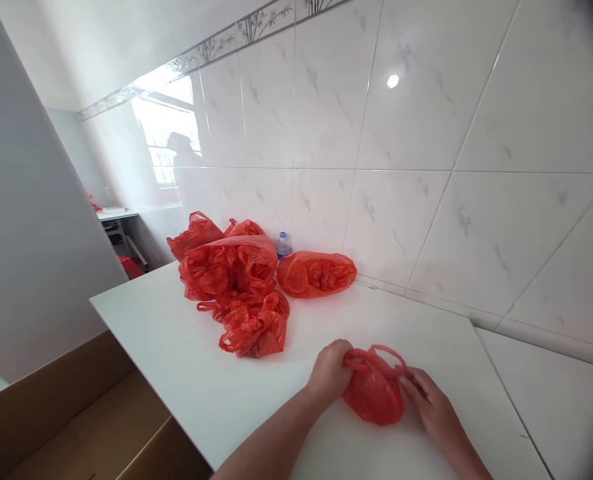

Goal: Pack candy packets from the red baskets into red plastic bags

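Note:
Between my two hands is a red plastic bag [376,397], bunched up, its loop handles showing at the top. My left hand [332,368] is closed on the bag's upper left edge. With the fingertips of my right hand [424,393], I pinch the bag at its upper right, by a handle. What is inside the bag, if anything, cannot be made out. Farther back on the white table [176,360] lies a heap of crumpled red plastic bags [241,280], left of my hands. A separate red plastic bag bundle [317,275] rests near the wall.
A clear bottle with a blue cap [283,245] stands behind the heap, near the tiled wall [326,133]. Below the table's left edge is an open cardboard box [86,413]. Another table surface [556,373] adjoins at the right. A grey partition [36,200] rises at the left.

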The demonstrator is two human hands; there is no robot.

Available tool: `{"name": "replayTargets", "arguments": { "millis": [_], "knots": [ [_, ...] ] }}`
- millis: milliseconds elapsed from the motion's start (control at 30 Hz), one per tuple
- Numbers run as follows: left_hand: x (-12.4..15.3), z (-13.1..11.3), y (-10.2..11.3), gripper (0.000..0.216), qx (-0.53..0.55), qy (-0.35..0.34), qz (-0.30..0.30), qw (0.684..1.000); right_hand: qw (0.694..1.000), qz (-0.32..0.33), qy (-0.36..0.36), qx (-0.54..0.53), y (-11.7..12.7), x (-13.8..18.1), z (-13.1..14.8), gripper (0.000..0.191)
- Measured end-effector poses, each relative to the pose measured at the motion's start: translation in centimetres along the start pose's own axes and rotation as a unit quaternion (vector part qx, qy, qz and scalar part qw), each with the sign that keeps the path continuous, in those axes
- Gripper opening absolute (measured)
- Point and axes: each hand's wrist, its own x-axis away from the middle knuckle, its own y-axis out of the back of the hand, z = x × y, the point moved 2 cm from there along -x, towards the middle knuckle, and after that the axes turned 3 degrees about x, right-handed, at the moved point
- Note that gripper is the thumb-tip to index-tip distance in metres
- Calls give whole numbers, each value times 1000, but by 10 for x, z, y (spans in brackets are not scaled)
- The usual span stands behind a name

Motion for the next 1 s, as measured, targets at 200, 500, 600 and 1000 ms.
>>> {"name": "replayTargets", "arguments": {
  "millis": [200, 500, 600, 1000],
  "knots": [
    [6, -10, 95, 9, -70, -34, -80, 994, 998, -18, -21, 49, 1, -1, -3, 43],
    [-27, 42, 195, 103, -366, 156, -110, 911, 994, -19, -13, 103, 1, 0, -4, 43],
    [-38, 61, 200, 106, -356, 238, -54, 902, 994, -25, -16, 103, 1, 1, -3, 44],
    [-2, 79, 174, 75, -395, 171, -83, 899, 991, -9, -14, 131, 1, 1, -2, 45]
  ]
}}
